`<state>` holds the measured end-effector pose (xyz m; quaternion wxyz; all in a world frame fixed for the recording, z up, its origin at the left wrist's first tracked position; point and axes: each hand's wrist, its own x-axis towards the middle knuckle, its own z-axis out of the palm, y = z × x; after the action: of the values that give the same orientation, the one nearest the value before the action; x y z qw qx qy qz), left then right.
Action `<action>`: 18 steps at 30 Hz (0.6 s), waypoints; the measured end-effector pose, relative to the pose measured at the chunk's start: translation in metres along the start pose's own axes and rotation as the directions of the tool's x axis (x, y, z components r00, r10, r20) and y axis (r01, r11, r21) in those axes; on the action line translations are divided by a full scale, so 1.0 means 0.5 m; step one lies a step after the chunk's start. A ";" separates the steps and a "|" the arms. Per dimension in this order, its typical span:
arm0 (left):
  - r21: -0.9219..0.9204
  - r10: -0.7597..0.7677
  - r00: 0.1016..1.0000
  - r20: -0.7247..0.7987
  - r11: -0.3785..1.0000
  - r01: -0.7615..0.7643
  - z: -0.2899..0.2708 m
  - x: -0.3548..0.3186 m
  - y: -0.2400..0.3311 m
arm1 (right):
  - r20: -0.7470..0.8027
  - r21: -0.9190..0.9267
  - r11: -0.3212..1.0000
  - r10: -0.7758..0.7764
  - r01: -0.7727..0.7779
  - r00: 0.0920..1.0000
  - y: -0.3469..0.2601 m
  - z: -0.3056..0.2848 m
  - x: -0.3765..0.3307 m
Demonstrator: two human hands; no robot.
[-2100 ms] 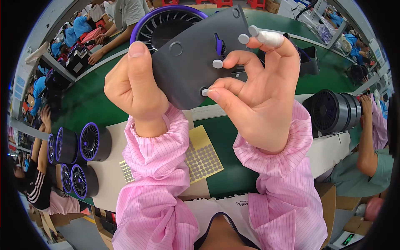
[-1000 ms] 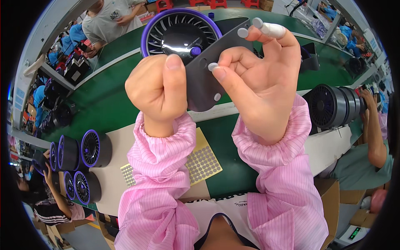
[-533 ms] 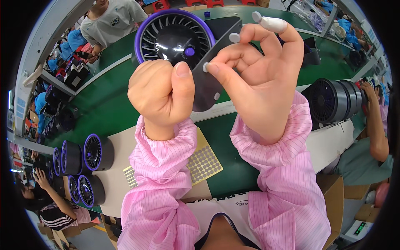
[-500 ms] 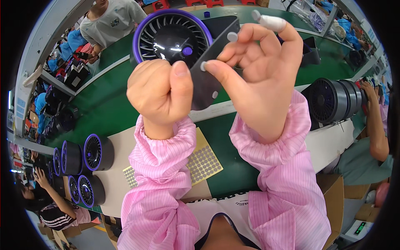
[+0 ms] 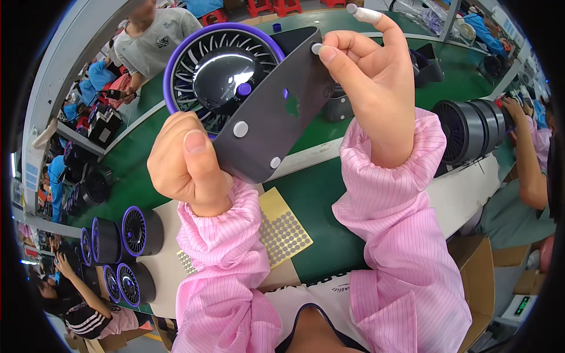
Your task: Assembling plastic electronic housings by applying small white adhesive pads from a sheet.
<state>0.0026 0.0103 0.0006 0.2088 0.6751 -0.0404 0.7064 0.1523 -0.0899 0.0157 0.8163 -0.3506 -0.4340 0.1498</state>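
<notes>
My left hand grips the near end of a dark grey fan with a purple rim, holding it tilted above the table. Its flat base faces me. Round light grey pads sit on the base, one near its left end and another at the lower corner. My right hand reaches the far upper corner, its thumb against a third round pad there and other fingers curled by the edge. A raised finger wears a white cover with a grey pad on its tip.
A yellow sheet of round grey pads lies on the green table, with a smaller sheet beside my left sleeve. Several purple-rimmed fans stand at left, dark ones at right. People work around the table.
The fan has shifted left and turned, bringing more of its base into view. My left hand moved left and down with it. My right thumb has come onto the pad at the upper corner.
</notes>
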 end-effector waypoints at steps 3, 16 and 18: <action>0.010 0.007 1.000 0.019 1.000 -0.007 -0.003 0.001 0.005 | -0.017 0.054 0.997 0.048 -0.047 0.999 -0.032 0.016 -0.007; -0.213 -0.255 0.937 -0.240 0.955 0.205 -0.045 0.008 -0.026 | 0.138 -0.115 0.990 -0.067 0.083 0.988 -0.002 -0.016 -0.002; -0.114 -0.214 0.909 -0.357 0.976 0.185 -0.040 0.011 -0.022 | 0.174 -0.115 0.992 -0.025 0.046 0.984 0.000 -0.015 -0.008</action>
<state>-0.0124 0.0284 0.0017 0.3100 0.5230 0.0412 0.7929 0.1559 -0.0954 0.0103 0.7561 -0.3762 -0.5172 0.1389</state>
